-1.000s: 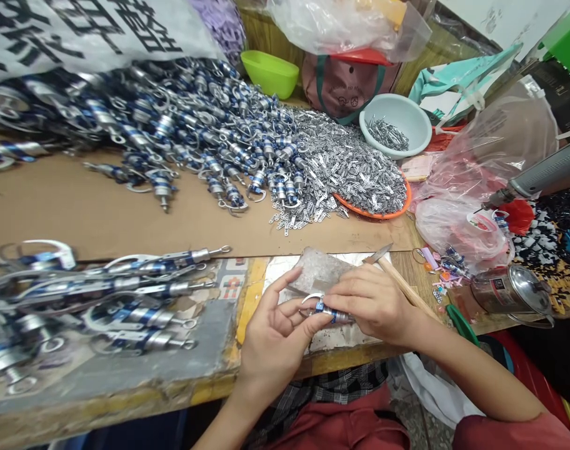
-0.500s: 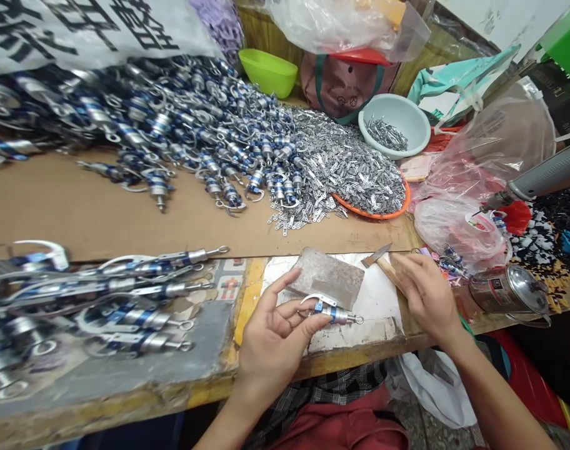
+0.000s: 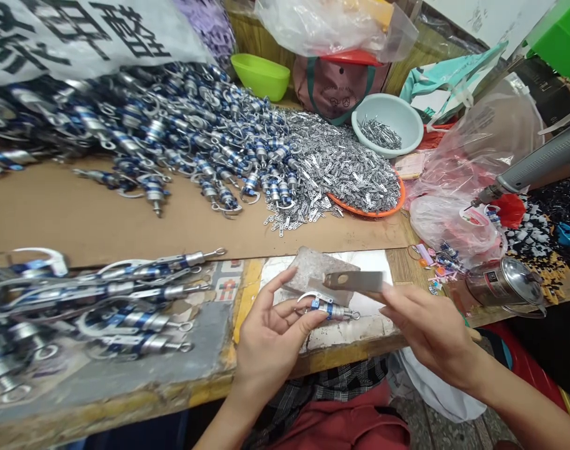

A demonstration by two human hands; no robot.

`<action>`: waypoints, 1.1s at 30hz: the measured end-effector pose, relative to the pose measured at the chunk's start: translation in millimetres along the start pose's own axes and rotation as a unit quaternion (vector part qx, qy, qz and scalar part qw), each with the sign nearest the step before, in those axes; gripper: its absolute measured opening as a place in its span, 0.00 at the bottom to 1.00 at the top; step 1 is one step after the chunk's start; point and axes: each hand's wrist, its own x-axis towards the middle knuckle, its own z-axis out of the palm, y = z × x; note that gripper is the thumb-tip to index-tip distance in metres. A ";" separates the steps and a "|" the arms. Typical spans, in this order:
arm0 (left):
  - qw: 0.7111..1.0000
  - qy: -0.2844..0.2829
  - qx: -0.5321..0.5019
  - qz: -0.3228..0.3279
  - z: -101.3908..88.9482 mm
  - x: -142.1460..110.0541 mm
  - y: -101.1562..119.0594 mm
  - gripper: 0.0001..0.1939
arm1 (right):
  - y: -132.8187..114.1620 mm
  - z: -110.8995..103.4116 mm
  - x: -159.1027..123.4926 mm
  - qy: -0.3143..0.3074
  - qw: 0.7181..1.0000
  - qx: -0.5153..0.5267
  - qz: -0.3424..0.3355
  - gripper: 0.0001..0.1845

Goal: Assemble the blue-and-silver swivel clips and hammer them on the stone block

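My left hand (image 3: 270, 331) pinches a small silver-and-blue metal cylinder fitting (image 3: 330, 310) between thumb and fingers. It has a curved white-silver arm at one end and a small ring at the other, pointing right. My right hand (image 3: 430, 331) is closed around a hammer, whose flat metal head (image 3: 360, 281) is lifted just above and right of the fitting. The wooden handle is mostly hidden by the palm, its end showing under the wrist. Behind both lies a worn metal block (image 3: 308, 262) on a white sheet (image 3: 374, 322), partly covered by the hammer head.
Similar fittings (image 3: 27, 331) lie at the left front, and a large heap (image 3: 186, 137) of them lies behind on cardboard (image 3: 219, 231). Small metal plates (image 3: 355, 178) spill around an orange tray. A pale blue bowl (image 3: 411, 125), a metal cup (image 3: 489, 287) and a grey-handled tool (image 3: 538, 159) are right.
My right hand has swung the hammer leftward, turning its head from beside the metal block to above it, near the fitting. My left hand keeps its hold.
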 end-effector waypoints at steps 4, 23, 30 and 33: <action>1.000 -0.004 -0.006 -0.002 0.3 0.7 0.1 0.44 | -1.9 2.4 -0.1 -0.073 0.997 -0.038 0.005 0.32; 0.968 -0.023 0.137 0.208 -6.1 -4.7 0.4 0.03 | 62.2 42.6 68.1 -0.058 0.969 -0.156 0.183 0.16; 0.961 -0.010 0.150 0.233 -4.6 -5.2 3.7 0.03 | 47.8 85.7 150.9 -0.091 0.977 -0.154 0.119 0.14; 0.962 0.009 0.157 0.223 -5.4 -3.1 3.4 0.03 | 53.8 84.5 150.8 -0.086 0.983 -0.135 0.091 0.15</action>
